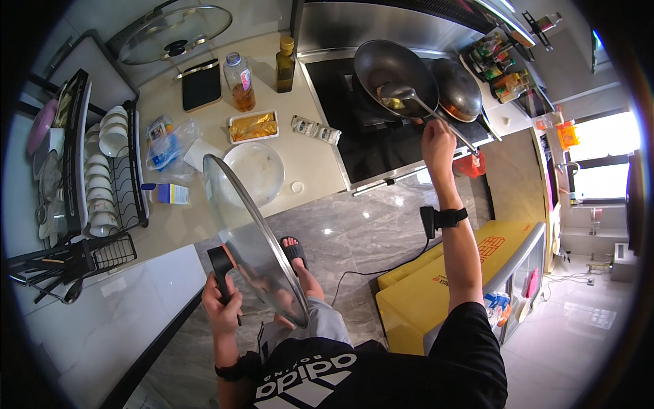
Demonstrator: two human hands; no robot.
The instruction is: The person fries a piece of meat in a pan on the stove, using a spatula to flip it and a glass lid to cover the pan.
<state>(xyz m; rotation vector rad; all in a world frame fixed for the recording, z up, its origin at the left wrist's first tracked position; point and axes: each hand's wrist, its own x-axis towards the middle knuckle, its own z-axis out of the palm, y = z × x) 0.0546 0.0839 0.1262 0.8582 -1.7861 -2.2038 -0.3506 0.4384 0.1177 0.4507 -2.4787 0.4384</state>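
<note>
My left hand grips the black handle of a large glass lid, which is tilted almost on edge in front of my body. With my right hand I hold the long handle of a metal spatula. The spatula's head rests inside a dark wok on the black cooktop. Some yellowish and brown food lies at the bottom of the wok, partly hidden by the spatula. Beside the wok, a second dark pan or domed cover sits on the cooktop.
Left of the cooktop stand a white plate, a tray with golden wrapping, an oil bottle and a plastic bottle. A dish rack holds bowls. Seasoning bottles stand right; a yellow chest freezer is below.
</note>
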